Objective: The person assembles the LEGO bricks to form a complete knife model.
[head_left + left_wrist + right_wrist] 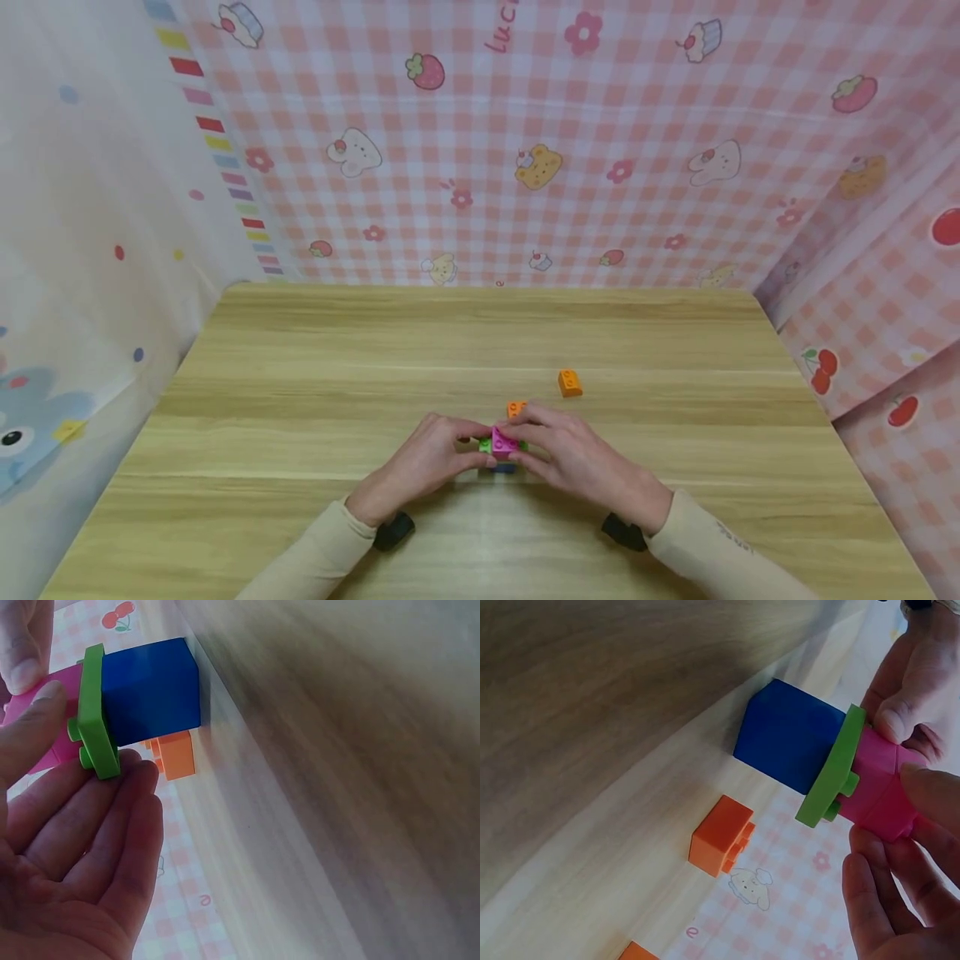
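A small stack stands on the wooden table: a blue block [791,735] at the bottom, a green studded plate [93,712] across it, and pink bricks [505,446] on top, with a seam showing between them in the right wrist view. From the left side, my left hand [427,457] pinches the pink part, its thumb on the pink face and other fingers close to the plate's edge. My right hand [573,450] holds the same pink part from the right between thumb and fingers. Studs show at both ends of the green plate.
Just behind the stack sits an orange brick [515,408], partly covered by my right fingers in the head view. Another orange brick [570,382] lies farther back and right. A pink checked cloth [480,167] hangs behind the table's far edge.
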Tool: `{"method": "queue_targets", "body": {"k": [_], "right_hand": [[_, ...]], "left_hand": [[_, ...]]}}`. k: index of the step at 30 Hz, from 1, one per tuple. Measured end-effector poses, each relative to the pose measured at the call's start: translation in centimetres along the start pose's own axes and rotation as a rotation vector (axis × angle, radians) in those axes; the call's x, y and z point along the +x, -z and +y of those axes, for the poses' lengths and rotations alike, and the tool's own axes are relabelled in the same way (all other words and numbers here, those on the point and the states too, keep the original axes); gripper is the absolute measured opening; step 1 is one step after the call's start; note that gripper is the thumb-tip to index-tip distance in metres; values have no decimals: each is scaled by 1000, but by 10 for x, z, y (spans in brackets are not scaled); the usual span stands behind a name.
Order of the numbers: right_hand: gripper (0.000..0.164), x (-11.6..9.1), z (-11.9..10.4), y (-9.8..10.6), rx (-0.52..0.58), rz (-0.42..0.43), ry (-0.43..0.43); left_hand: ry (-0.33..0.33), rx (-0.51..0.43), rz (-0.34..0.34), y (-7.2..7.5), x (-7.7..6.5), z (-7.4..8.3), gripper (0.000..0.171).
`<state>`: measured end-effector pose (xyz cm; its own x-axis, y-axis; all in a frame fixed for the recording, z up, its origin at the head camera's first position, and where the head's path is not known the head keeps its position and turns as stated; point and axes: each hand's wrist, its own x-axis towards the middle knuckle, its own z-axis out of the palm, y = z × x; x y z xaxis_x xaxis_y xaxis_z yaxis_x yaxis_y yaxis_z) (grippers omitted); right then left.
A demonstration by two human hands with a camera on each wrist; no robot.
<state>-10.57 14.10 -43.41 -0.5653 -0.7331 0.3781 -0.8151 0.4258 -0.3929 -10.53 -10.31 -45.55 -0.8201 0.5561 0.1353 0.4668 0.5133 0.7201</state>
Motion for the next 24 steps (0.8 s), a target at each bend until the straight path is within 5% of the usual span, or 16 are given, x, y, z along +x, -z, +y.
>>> {"method": "queue_targets", "body": {"k": [7, 13, 20, 24], "right_hand": [[30, 1, 1, -2, -10, 16, -4], [34, 4, 0, 1, 99, -27, -130], [58, 0, -3, 8, 138, -76, -278], [54, -6, 2, 15, 166, -66, -309]], "left_hand": [[5, 1, -1, 0, 1, -1, 28], [14, 6, -10, 3, 0, -3, 31], [62, 20, -37, 6, -2, 0, 43], [73, -27, -6, 7, -6, 2, 54]]}}
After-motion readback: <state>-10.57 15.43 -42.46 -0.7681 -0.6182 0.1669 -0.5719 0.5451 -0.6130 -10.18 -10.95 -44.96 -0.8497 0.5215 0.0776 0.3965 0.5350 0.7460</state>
